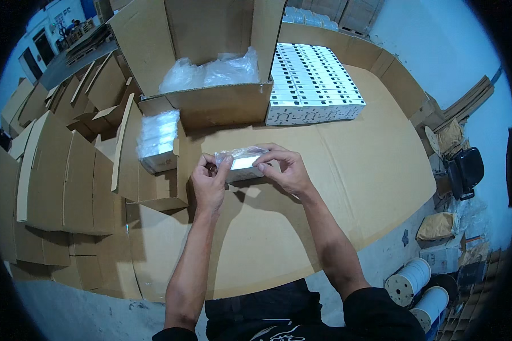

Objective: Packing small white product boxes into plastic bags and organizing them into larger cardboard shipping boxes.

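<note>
Between my two hands is a small white box [243,163] with clear plastic film on its upper side, just above the cardboard-covered table. My left hand [210,181] pinches the film and box at the left end. At the right end, the fingers of my right hand [287,170] are closed on the film by the box's corner. To the left stands an open carton [162,200] with several film-wrapped white boxes [158,136] in its far part. Behind my hands, a larger open carton [219,105] holds a heap of clear plastic bags [210,74].
A wide block of stacked white boxes [316,85] sits at the back right of the table [375,165]. Several folded cartons [68,176] crowd the left side. On the floor at right are cable spools [409,281] and a black chair [466,170].
</note>
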A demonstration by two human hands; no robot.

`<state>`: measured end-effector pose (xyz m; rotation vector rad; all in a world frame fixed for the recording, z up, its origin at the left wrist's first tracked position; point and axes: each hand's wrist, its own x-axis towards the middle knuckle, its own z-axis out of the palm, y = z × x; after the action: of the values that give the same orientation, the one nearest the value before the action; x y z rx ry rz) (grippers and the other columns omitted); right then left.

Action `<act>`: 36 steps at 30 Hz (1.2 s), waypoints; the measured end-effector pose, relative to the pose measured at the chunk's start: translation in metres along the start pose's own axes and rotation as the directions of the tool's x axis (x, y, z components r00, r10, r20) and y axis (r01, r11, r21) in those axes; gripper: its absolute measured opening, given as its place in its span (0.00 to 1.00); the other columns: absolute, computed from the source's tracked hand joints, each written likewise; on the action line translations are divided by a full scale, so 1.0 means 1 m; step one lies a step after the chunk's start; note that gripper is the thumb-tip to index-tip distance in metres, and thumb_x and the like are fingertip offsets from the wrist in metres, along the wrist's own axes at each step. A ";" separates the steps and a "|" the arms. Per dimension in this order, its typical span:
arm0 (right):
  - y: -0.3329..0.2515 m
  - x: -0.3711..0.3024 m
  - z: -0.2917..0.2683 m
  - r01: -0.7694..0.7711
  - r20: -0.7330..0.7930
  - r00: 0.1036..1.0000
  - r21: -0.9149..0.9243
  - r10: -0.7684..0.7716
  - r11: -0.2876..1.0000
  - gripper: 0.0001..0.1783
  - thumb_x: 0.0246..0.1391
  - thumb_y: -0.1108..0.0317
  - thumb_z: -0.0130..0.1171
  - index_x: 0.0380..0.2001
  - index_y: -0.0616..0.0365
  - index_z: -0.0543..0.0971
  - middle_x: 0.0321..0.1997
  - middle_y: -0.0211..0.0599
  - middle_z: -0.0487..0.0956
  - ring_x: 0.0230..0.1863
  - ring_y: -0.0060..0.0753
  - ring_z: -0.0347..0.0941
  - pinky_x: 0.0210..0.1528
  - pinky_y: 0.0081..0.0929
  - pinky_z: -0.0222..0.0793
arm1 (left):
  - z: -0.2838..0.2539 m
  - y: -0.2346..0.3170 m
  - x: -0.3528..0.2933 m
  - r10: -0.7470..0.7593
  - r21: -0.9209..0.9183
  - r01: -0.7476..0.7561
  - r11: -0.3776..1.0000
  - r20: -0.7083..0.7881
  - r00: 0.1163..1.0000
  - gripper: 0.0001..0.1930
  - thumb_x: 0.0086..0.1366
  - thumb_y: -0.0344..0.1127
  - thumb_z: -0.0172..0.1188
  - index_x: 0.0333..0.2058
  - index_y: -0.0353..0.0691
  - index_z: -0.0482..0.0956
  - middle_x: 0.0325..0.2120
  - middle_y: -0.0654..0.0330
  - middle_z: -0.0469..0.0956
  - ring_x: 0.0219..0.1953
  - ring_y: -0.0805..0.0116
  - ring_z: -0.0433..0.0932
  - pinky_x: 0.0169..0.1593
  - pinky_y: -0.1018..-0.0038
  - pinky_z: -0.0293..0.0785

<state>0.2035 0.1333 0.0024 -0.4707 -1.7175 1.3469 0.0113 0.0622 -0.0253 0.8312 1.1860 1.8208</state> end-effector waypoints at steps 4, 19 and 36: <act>-0.005 0.001 0.007 -0.264 -0.093 0.958 0.079 0.271 0.961 0.11 0.59 0.76 0.65 0.46 0.64 0.83 0.47 0.37 0.83 0.50 0.26 0.77 0.54 0.25 0.75 | 0.003 0.011 -0.003 0.035 0.075 -0.033 0.997 -0.027 0.999 0.11 0.66 0.33 0.70 0.35 0.40 0.75 0.29 0.69 0.74 0.32 0.83 0.68 0.36 0.81 0.66; -0.004 0.000 0.003 -0.266 -0.074 0.959 0.084 0.272 0.960 0.12 0.60 0.75 0.64 0.47 0.64 0.81 0.46 0.36 0.84 0.46 0.24 0.78 0.52 0.25 0.75 | 0.014 0.032 -0.016 0.467 0.513 -0.691 0.509 0.510 0.723 0.15 0.53 0.17 0.67 0.40 0.38 0.82 0.45 0.54 0.81 0.52 0.52 0.79 0.56 0.62 0.77; -0.070 0.016 0.016 0.106 0.205 0.969 -0.854 0.141 0.510 0.14 0.54 0.74 0.63 0.45 0.58 0.80 0.41 0.46 0.82 0.48 0.52 0.75 0.51 0.45 0.73 | -0.002 0.024 -0.024 0.099 0.439 -0.240 0.866 0.320 0.942 0.23 0.67 0.29 0.65 0.60 0.41 0.71 0.48 0.50 0.80 0.49 0.65 0.81 0.52 0.70 0.77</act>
<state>0.1963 0.1117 0.0728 -0.8968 -2.5705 0.4275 0.0140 0.0345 -0.0062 1.4721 1.4191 1.4843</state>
